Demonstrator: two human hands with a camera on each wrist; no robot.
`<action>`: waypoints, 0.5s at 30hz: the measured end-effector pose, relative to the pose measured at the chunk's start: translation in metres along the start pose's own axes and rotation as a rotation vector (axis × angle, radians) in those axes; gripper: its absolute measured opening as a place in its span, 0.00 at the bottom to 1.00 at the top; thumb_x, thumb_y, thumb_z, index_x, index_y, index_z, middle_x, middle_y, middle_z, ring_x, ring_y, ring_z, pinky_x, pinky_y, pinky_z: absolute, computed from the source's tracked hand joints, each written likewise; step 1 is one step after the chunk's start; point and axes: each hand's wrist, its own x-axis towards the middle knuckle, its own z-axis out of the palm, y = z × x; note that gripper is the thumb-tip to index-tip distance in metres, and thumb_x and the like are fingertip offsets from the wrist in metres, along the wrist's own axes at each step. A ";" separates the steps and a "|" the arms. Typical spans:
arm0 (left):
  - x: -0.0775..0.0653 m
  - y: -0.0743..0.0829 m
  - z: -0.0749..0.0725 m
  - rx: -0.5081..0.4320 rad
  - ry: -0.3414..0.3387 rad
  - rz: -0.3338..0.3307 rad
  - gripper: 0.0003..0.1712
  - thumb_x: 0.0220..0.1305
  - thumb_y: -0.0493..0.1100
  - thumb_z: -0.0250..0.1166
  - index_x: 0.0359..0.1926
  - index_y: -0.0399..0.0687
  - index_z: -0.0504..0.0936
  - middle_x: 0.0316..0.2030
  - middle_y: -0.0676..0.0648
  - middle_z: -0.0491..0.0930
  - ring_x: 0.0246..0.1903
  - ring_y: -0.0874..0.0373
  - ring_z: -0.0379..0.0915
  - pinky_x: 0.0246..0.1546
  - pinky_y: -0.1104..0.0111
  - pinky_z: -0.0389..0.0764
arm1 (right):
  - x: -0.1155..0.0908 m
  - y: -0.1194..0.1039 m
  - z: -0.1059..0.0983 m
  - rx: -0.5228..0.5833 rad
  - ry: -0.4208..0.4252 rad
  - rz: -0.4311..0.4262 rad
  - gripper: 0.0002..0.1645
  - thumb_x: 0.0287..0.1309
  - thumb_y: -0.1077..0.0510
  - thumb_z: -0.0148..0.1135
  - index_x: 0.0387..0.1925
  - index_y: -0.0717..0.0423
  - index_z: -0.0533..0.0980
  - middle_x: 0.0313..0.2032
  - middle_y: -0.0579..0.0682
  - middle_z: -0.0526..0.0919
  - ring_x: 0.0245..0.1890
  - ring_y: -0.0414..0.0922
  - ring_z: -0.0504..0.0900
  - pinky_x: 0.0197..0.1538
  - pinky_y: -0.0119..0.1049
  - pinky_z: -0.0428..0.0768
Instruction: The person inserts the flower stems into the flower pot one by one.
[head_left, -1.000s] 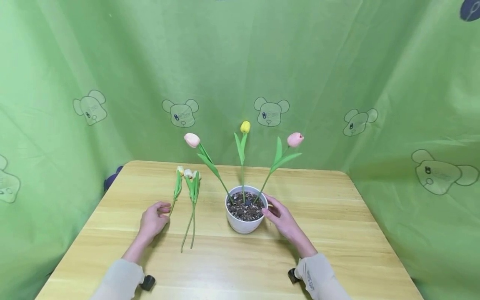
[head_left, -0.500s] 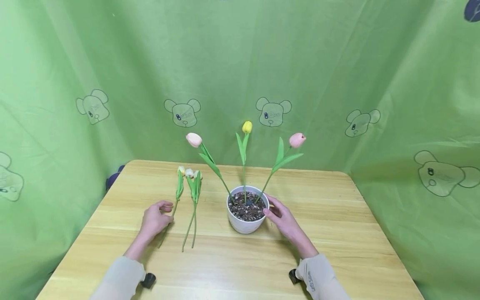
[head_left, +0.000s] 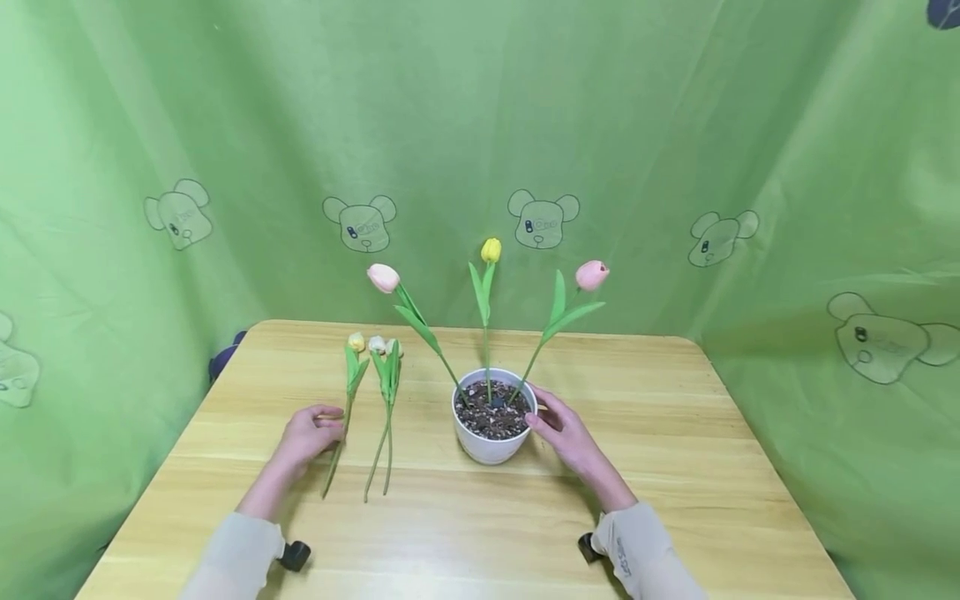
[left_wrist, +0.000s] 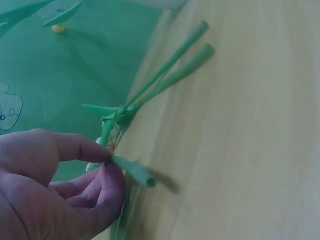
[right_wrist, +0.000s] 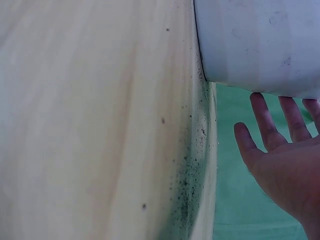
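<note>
In the head view my left hand (head_left: 309, 435) pinches the green stem of a pale yellow tulip (head_left: 356, 342) that lies on the table's left side. The left wrist view shows my thumb and forefinger on that stem (left_wrist: 134, 171), its cut end sticking out past them. Just right of it lie white tulips (head_left: 377, 344) with crossed stems. My right hand (head_left: 564, 433) touches the right side of a white flower pot (head_left: 489, 450) with extended fingers (right_wrist: 263, 116). From the pot's dark soil (head_left: 487, 422) rise a pale pink tulip (head_left: 384, 278), a yellow tulip (head_left: 491, 250) and a pink tulip (head_left: 592, 275).
The wooden table (head_left: 675, 467) carries the pot and the loose tulips. A green curtain (head_left: 450, 108) with printed bear heads hangs behind the table and on both sides. Dark specks of soil (right_wrist: 186, 200) lie on the tabletop by the pot.
The pale yellow tulip has turned a little in my left hand, its bloom shifting left and its leaves spreading. The left hand has moved slightly left; the right hand stays at the pot.
</note>
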 end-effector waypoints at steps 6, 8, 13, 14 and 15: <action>-0.002 0.004 -0.003 -0.089 -0.098 -0.038 0.29 0.65 0.26 0.61 0.67 0.23 0.68 0.46 0.39 0.79 0.41 0.55 0.79 0.44 0.71 0.88 | 0.000 -0.002 0.002 0.001 0.004 0.016 0.35 0.72 0.60 0.61 0.76 0.58 0.64 0.72 0.68 0.68 0.65 0.69 0.75 0.61 0.30 0.81; -0.003 0.004 -0.003 -0.104 -0.115 -0.038 0.30 0.65 0.25 0.60 0.68 0.24 0.66 0.47 0.40 0.78 0.41 0.55 0.78 0.44 0.71 0.88 | 0.000 -0.002 0.002 -0.002 0.005 0.016 0.35 0.72 0.60 0.61 0.76 0.58 0.64 0.72 0.68 0.68 0.66 0.69 0.75 0.62 0.32 0.81; -0.006 0.003 -0.002 -0.118 -0.107 -0.015 0.32 0.66 0.25 0.61 0.70 0.27 0.65 0.53 0.37 0.74 0.41 0.55 0.77 0.43 0.71 0.87 | 0.000 -0.001 0.002 -0.006 0.007 0.020 0.35 0.72 0.61 0.61 0.76 0.57 0.64 0.72 0.68 0.68 0.65 0.69 0.75 0.62 0.31 0.82; -0.006 0.003 -0.002 -0.120 -0.096 -0.009 0.32 0.66 0.26 0.61 0.70 0.28 0.66 0.54 0.36 0.74 0.41 0.55 0.77 0.43 0.71 0.87 | 0.000 -0.001 0.002 -0.007 0.008 0.022 0.35 0.72 0.61 0.61 0.76 0.57 0.64 0.72 0.68 0.68 0.65 0.69 0.75 0.62 0.31 0.82; -0.007 0.003 -0.002 -0.121 -0.088 -0.001 0.32 0.66 0.26 0.61 0.70 0.29 0.65 0.56 0.35 0.73 0.42 0.55 0.78 0.43 0.70 0.87 | 0.000 -0.001 0.001 -0.007 0.008 0.024 0.35 0.72 0.60 0.61 0.76 0.57 0.64 0.72 0.68 0.68 0.65 0.69 0.75 0.62 0.32 0.82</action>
